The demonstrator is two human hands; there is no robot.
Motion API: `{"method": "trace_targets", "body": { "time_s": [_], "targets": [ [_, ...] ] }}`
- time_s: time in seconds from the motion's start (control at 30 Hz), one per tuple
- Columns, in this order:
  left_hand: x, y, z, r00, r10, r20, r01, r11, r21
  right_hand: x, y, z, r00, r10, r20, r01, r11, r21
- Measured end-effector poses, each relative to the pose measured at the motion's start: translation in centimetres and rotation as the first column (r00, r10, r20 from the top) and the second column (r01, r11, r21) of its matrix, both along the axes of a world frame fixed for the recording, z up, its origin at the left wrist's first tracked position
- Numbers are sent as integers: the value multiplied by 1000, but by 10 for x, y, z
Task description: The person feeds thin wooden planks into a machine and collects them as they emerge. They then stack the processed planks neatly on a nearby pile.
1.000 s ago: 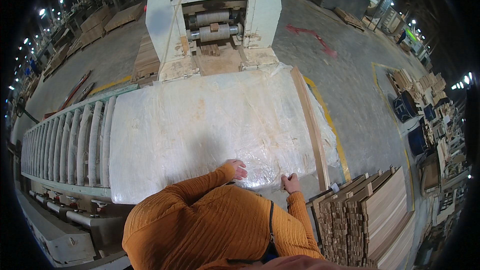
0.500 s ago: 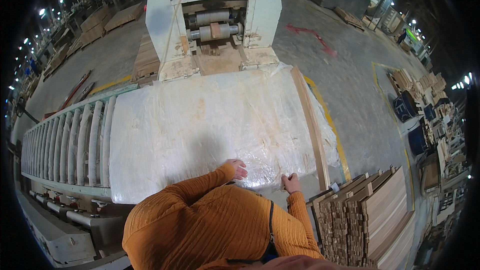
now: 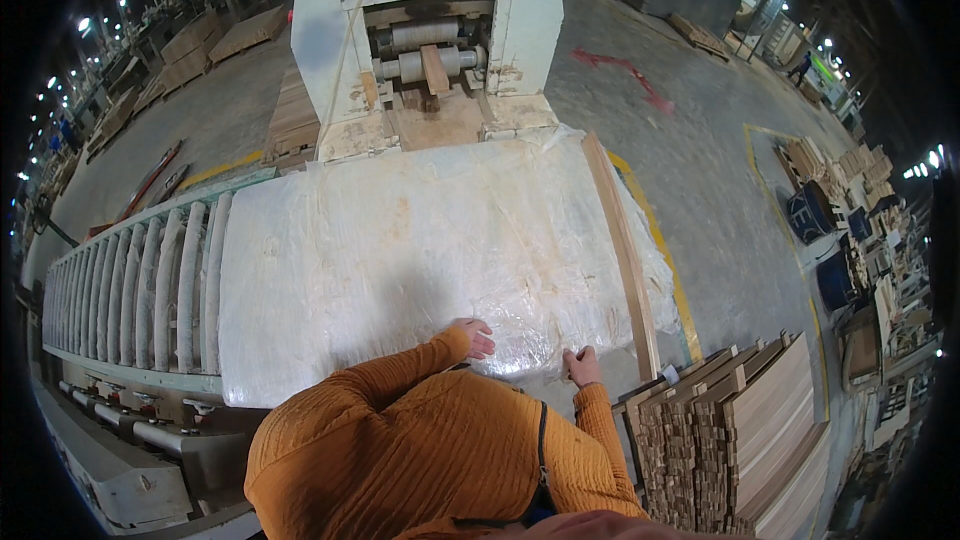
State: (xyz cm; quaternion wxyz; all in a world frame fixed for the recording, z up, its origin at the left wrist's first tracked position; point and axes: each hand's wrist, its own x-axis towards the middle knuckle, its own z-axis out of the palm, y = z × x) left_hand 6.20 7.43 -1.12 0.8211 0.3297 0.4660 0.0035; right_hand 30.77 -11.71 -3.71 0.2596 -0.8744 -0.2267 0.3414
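Observation:
My left hand (image 3: 478, 338) lies on the near edge of the plastic-wrapped table (image 3: 330, 240), its fingers loosely extended and nothing visible in it. To its right, my right hand (image 3: 581, 367) is curled closed by the same edge; whatever is in its fingers, if anything, is too small to make out. Across the table stands a pale machine (image 3: 530, 40) with rollers (image 3: 405, 67) in its opening. A short wooden board (image 3: 434, 72) sticks out between those rollers, towards me. Neither hand touches it.
A long wooden strip (image 3: 622, 250) lies along the table's right side. Stacked boards (image 3: 700, 430) stand close to my right arm. A roller conveyor (image 3: 140, 290) joins the table on the left. Grey floor with a yellow line (image 3: 660, 240) runs beyond the strip.
The wooden board has come further out of the machine's rollers towards me and shows longer. Both my hands have stayed in place.

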Motion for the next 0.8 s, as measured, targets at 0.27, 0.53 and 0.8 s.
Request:
{"method": "trace_targets", "body": {
  "time_s": [0.27,0.53,0.8],
  "targets": [
    [-2,5,1,1000,2,-9,-3,996,-86,-1,0,2,1000,-1,7,1,1000,3],
    [23,103,14,933,307,188,-268,941,-208,-4,0,8,999,-35,26,36,998,-50],
    [57,255,74,767,590,252,-632,762,139,-2,2,16,999,37,13,-35,995,-96]
  ]
}}
